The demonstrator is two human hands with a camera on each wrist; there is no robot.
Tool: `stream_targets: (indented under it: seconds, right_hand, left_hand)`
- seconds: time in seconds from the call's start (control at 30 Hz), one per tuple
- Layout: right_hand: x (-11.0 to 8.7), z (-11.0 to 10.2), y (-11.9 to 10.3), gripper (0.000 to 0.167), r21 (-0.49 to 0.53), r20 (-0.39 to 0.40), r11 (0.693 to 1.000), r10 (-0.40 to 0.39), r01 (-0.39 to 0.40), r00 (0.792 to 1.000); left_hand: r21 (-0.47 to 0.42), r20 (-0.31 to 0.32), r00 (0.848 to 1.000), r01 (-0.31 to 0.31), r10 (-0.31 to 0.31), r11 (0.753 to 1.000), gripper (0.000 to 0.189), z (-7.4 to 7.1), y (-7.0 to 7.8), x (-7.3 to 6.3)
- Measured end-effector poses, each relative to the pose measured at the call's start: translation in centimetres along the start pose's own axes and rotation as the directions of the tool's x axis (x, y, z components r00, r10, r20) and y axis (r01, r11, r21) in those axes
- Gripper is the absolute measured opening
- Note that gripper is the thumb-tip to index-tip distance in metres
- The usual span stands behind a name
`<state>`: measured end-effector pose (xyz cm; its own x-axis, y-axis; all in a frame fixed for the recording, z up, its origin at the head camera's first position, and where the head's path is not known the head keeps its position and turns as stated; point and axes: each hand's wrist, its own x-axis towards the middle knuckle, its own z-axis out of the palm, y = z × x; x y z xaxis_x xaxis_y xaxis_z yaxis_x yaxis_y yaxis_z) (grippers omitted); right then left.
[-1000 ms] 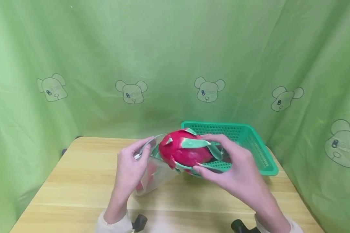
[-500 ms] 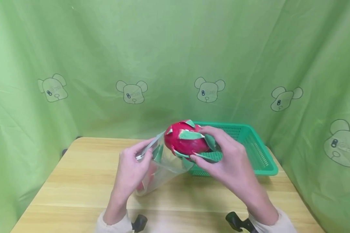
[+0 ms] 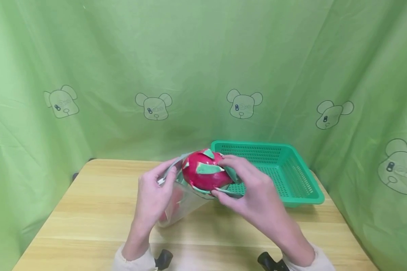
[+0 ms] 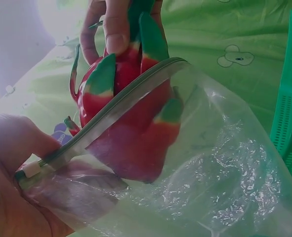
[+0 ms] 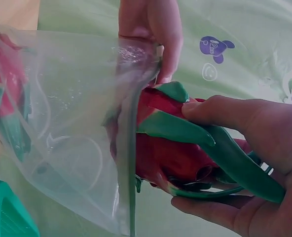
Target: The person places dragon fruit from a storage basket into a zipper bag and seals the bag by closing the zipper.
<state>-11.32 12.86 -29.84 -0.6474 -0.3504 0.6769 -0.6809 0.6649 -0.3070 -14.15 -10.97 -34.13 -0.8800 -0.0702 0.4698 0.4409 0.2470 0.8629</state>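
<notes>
Item 1: one fruit (image 3: pixel 203 178), red with green flaps (image 5: pixel 178 127). Location: at the mouth of the bag (image 3: pixel 187 207), lying on its side, leading end past the zip edge, the rest outside. Handling, as judged: light to moderate in weight, firm in the body, glossy and so perhaps slippery; flaps pliable and liable to snag on the bag's zip edge. Best hold: across the red body behind its widest part, clear of the bag's edge, flaps pressed flat; a flap alone seems a poor handle.

Item 2: the bag itself, clear, thin, limp, with a white slider (image 4: pixel 31 170) at one end of its zip. Likely to fold shut unless held at the mouth; best held by the stiffer zip edge.

Item 3: second fruit (image 5: pixel 9 74), inside the bag at its lower end, seen through the film.

Right grip (image 3: pixel 254 190): beside the bag's mouth, thumb and fingers spread to the fruit's width, holding its rear half.

Left grip (image 3: pixel 153 192): at the bag's slider end, thumb and fingers closed to a pinch on the edge.

Surroundings: green basket (image 3: pixel 302 173), beyond and to the right of the bag; table (image 3: pixel 88 210), below the bag; curtain (image 3: pixel 196 56), behind the bag. Whether the bag's bottom touches the table: cannot tell.
</notes>
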Motion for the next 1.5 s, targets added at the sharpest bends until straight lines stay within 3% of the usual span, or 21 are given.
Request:
stream_targets:
  seconds: [0.3, 0.47, 1.07, 1.5]
  right_hand:
    - [-0.5, 0.5, -0.4, 0.066, -0.004, 0.046, 0.999, -0.044, 0.045, 0.998]
    - [-0.2, 0.8, -0.2, 0.066, -0.005, 0.063, 0.998, -0.054, 0.055, 0.997]
    - [1.6, 1.1, -0.3, 0.065, 0.02, 0.197, 0.998, 0.057, -0.062, 0.979]
    - [1.8, 0.9, -0.4, 0.064, 0.027, 0.314, 0.993, 0.1, -0.114, 0.944]
  left_hand:
    - [-0.056, -0.016, 1.0, -0.002, 0.001, 0.998, 0.023, 0.4, 0.0, 0.1]
    - [-0.03, -0.011, 1.0, 0.004, -0.005, 1.0, 0.026, 0.4, 0.0, 0.0]
    - [0.031, -0.013, 1.0, 0.001, -0.001, 1.0, 0.03, 0.3, -0.1, -0.1]
    - [0.04, -0.003, 1.0, -0.015, 0.015, 0.999, 0.028, 0.4, -0.2, -0.1]
